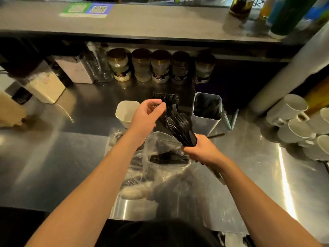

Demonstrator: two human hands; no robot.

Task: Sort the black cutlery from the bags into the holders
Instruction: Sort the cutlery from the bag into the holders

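My right hand point(201, 150) grips a stacked bundle of black plastic spoons point(179, 127) by the handles, bowls pointing up and away. My left hand point(147, 114) pinches the top of that bundle with curled fingers, just in front of a black holder point(165, 98) filled with black cutlery. Left of it stands a white holder point(126, 111) that looks empty. To the right a taller white holder point(207, 111) has black forks in it. Below my hands lies a clear plastic bag point(160, 157) with more black cutlery inside.
The work surface is a steel counter point(62, 157). A row of jars point(160, 66) and a white canister point(44, 86) line the back. White mugs point(299, 125) are stacked at the right. A raised shelf point(142, 20) runs above.
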